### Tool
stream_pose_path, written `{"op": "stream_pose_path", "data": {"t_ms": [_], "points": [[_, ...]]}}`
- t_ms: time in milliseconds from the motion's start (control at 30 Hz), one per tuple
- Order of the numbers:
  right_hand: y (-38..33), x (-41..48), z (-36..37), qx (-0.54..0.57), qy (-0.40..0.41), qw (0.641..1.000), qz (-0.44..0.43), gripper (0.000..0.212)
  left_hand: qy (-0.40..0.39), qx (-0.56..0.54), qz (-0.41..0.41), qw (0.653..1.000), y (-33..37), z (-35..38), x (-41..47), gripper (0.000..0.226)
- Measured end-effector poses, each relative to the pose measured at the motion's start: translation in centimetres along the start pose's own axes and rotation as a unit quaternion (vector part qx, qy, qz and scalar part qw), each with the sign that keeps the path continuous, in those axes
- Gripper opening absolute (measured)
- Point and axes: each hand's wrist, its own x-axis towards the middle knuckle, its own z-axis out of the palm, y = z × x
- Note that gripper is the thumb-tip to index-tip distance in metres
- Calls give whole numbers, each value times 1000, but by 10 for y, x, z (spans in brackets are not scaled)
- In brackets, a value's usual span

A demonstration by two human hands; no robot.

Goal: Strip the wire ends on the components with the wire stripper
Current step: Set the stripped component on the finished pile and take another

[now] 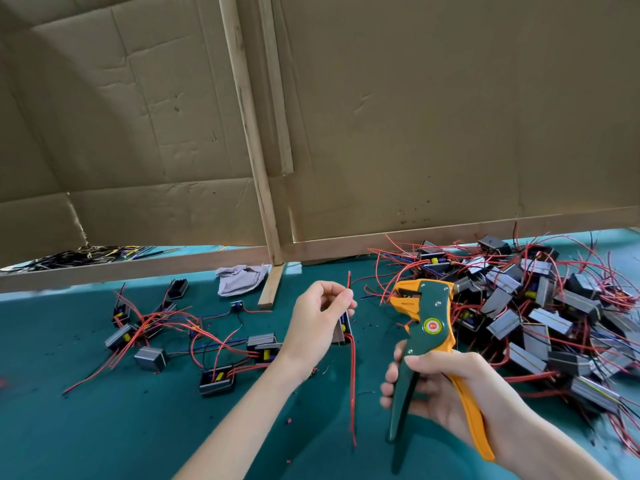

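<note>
- Left hand (320, 320): raised above the mat near centre; thumb and forefinger pinched a red wire (349, 282); wire end stood upright above the fingertips, dark at its tip.
- Component (342, 332): small grey block, mostly hidden behind the left hand; whether the palm gripped it could not be told; a second red lead (352, 393) hung straight down from it toward the mat.
- Right hand (446, 386): fingers curled round the handles of the stripper (427, 317); one handle green, one orange, the orange one running back past the wrist.
- Stripper: held upright, head tilted toward the left hand; orange jaws parted, just beside the wire end but apart from it.
- Pile (540, 317): many grey components with tangled red wires, heaped on the right side of the mat behind the stripper.
- Group (194, 337): a smaller, looser scatter of components with red, black and blue wires, left of the left forearm.
- Mat (104, 427): teal surface covering the table; specked with red scraps (290, 420) and dark bits.
- Rag (240, 277): crumpled, pale, at the back of the mat beside a wooden batten (249, 133).
- Cardboard (450, 116): brown sheets forming the rear wall, framed by the batten and a low wooden rail.
- Bundle (76, 256): black and yellow wires lying beyond the rail, far left.
</note>
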Motion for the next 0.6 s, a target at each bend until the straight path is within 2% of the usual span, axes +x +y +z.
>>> {"op": "stream_pose_path", "data": {"t_ms": [133, 400, 600], "points": [[1, 1, 0, 5, 0, 1000, -1, 42, 13, -14, 12, 1000, 2, 0, 0, 6], [1, 0, 1, 1, 6, 1000, -4, 24, 32, -81, -2, 996, 6, 1, 2, 9], [-1, -3, 4, -12, -19, 1000, -10, 35, -14, -68, 42, 997, 17, -5, 0, 15]]}}
